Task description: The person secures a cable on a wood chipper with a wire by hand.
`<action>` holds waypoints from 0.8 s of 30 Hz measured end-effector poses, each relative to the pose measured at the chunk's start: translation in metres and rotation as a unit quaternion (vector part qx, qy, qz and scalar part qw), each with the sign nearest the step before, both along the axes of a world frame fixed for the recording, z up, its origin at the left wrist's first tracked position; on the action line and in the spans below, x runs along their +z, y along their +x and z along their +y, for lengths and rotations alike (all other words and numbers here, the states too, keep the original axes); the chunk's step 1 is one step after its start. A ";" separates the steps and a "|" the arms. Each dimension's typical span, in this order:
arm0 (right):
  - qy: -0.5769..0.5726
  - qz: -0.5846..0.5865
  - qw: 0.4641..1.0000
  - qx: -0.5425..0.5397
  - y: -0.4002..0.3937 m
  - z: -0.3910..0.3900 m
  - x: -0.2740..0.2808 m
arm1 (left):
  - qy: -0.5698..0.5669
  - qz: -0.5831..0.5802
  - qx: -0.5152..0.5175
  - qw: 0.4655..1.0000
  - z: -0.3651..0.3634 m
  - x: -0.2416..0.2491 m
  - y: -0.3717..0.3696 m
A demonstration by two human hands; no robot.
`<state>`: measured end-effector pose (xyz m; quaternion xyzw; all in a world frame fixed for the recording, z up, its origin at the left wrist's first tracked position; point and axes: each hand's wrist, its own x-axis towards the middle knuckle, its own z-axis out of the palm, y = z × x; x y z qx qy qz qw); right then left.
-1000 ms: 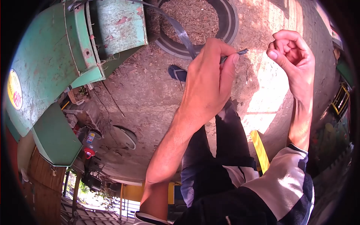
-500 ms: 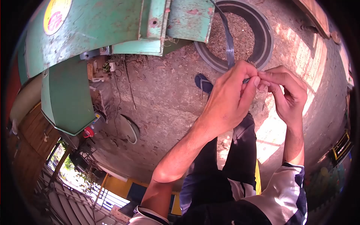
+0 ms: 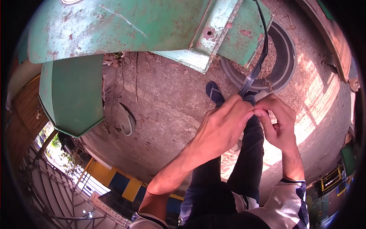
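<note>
A dark, shiny strip (image 3: pixel 256 69), perhaps plastic, comes down from the green machine's edge at the top of the head view to my left hand (image 3: pixel 223 124). That hand is closed around its lower part, thumb and fingers pinched together. Right beside it, my right hand (image 3: pixel 280 120) has thumb and forefinger pinched, the tips meeting the left fingertips. Whatever lies between the right fingertips is too small to make out. Both hands are above my legs, just below a round black tub or tire (image 3: pixel 290 63) with brown shavings inside.
A worn green metal machine (image 3: pixel 126 28) fills the upper left, with a green chute (image 3: pixel 78 95) below it. A round pale object (image 3: pixel 124 120) rests on the dirty floor (image 3: pixel 164 110). Wooden boards (image 3: pixel 333 42) stand at the upper right. My sandalled foot (image 3: pixel 213 91) is near the tub.
My hands have moved lower in the view, still close together at the strip. The view has shifted, so the machine and tub appear farther right.
</note>
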<state>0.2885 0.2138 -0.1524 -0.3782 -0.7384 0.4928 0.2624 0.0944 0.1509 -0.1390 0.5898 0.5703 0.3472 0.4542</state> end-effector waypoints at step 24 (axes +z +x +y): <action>0.173 -0.056 0.968 0.172 -0.044 0.082 -0.007 | -0.314 -0.239 0.086 0.915 0.050 0.012 -0.055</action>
